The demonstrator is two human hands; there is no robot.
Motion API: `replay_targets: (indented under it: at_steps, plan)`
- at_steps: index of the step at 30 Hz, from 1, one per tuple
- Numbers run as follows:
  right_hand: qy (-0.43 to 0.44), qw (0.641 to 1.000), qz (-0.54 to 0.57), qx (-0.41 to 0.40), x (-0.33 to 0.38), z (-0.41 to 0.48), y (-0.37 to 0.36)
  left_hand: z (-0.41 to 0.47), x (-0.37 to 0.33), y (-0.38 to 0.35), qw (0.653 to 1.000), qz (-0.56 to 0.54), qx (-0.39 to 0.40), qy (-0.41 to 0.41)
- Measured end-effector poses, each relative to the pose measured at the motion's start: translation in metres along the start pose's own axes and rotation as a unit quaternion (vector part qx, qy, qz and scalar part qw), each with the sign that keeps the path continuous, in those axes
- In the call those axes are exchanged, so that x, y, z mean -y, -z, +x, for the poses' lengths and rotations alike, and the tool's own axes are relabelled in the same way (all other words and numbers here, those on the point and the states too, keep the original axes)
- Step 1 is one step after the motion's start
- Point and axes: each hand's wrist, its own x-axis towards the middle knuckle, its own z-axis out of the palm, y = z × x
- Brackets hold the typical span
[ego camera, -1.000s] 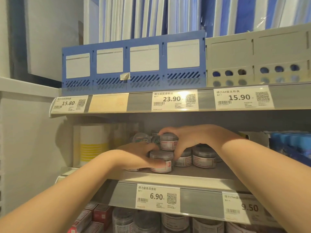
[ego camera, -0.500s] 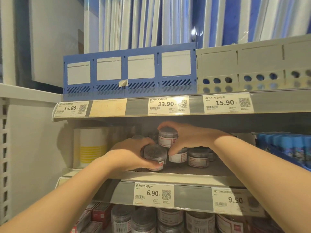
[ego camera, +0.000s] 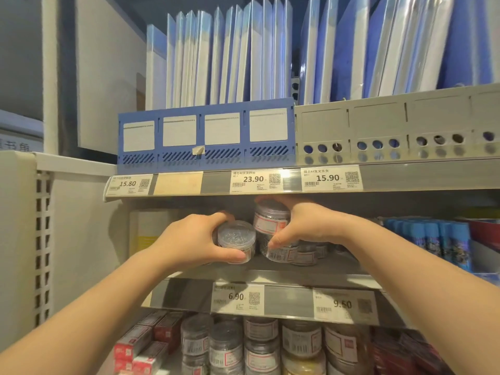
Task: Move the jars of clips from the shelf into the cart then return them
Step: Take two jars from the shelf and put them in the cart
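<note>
The left grip [ego camera: 194, 239] curls round a tilted clip jar [ego camera: 236, 239]; the right grip [ego camera: 305, 226] clasps a labelled jar [ego camera: 270, 220] above the shelved jars [ego camera: 305, 253].

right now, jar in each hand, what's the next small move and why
Probably draw both hands straight back, clear of the shelf. The left hand grips a tilted jar at its front, and the right hand grips the upper jar close under the price rail, so lifting higher looks cramped.

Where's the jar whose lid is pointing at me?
The jar sits mid-picture in the head view, gripped by the left hand, just left of the labelled jar in the right hand, above the 6.90 tag.
</note>
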Motion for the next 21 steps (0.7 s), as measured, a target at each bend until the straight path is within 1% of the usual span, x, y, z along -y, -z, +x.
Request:
replay_targets:
  at_steps: [1,3,5,7,11,14,21]
  plan:
    - [0.031,0.999,0.018,-0.003,0.003,-0.004,0.0,-0.005,-0.004,0.001,1.0,0.003,0.003,0.0]
    - [0.064,0.996,0.057,0.005,0.007,-0.013,-0.002,-0.014,-0.011,0.004,1.0,0.006,0.01,0.004]
    - [0.081,0.994,0.077,0.018,0.012,-0.024,-0.004,-0.025,-0.02,0.007,1.0,0.013,0.014,0.006]
    - [0.09,0.993,0.073,0.024,0.015,-0.037,-0.006,-0.036,-0.027,0.01,1.0,0.023,0.016,0.004]
    - [0.085,0.994,0.071,0.024,0.021,-0.067,-0.009,-0.056,-0.045,0.012,1.0,0.022,0.017,-0.005]
    - [0.065,0.995,0.068,0.022,0.025,-0.099,-0.006,-0.069,-0.062,0.013,0.999,0.013,0.029,-0.025]
    - [0.006,1.0,0.019,0.012,0.053,-0.175,-0.005,-0.109,-0.092,0.016,0.993,-0.057,0.056,-0.088]
